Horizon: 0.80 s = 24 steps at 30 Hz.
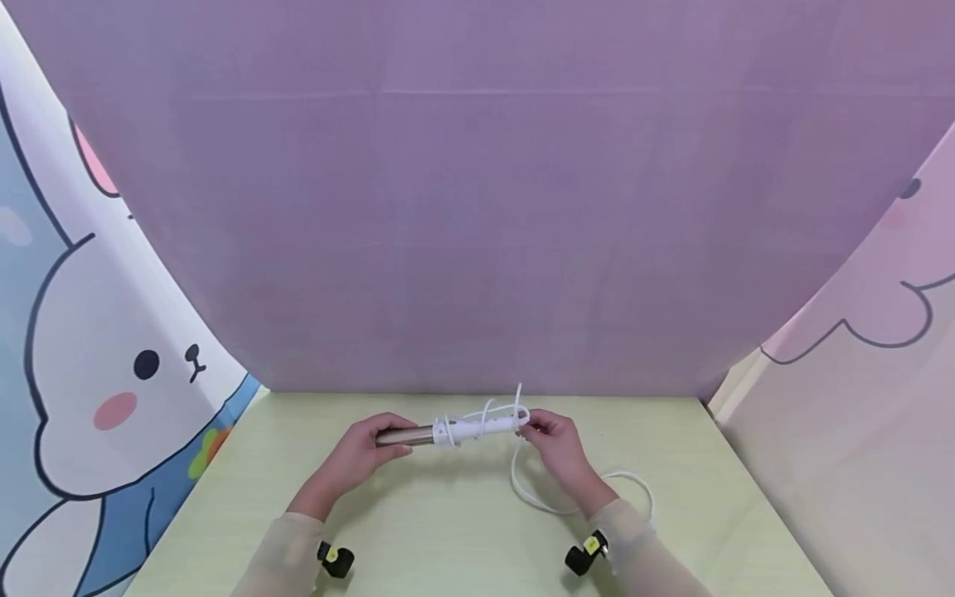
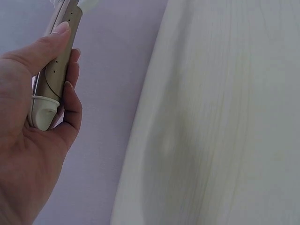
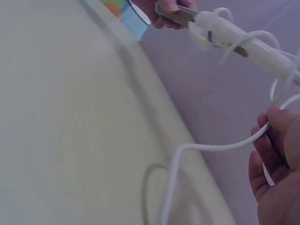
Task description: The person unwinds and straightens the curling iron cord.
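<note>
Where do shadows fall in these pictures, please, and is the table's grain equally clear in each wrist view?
Head view: faint, soft-edged shadows lie on the pale wood-grain table; left wrist view: a broad, diffuse shadow crosses the table, the grain fairly clear; right wrist view: the smooth white cord casts a curved shadow, and the grain looks fainter.

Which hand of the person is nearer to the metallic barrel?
Left. The left hand grips the metallic barrel; the right hand is apart from it, pinching the white cord near the white handle's far end.
</note>
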Available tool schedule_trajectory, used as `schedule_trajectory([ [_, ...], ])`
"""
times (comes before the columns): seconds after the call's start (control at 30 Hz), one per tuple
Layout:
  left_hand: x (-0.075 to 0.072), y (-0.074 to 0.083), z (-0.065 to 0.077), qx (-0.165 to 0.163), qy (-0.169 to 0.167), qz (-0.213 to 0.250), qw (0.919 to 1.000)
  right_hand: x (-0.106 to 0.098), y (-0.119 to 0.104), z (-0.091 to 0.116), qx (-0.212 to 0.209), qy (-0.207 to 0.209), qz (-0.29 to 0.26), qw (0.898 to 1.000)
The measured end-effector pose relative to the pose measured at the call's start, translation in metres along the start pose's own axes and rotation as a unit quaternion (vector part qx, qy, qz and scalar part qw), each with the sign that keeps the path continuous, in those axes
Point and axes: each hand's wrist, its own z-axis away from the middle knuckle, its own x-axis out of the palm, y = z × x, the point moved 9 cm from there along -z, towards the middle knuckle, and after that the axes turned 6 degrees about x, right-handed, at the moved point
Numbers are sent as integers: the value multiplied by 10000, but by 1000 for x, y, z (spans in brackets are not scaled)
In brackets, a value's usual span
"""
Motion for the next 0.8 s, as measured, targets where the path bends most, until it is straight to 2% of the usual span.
schedule_trajectory([
  [0.27,0,-4,1,-84,-34,49,9999,-17,-22,-1,-232,-27,291,9993],
  [0.53,-4,-1,0,134,271,-8,9995,-23,-40,7,-710,-210,529,9958],
  [0.67,-5,-1,0,121,352,53,9993,-21,-47,17,-1012,-613,910,9888],
  [0.8,-8,-1,1,90,389,130,9991,-14,-47,27,-1055,-1303,1309,9771],
])
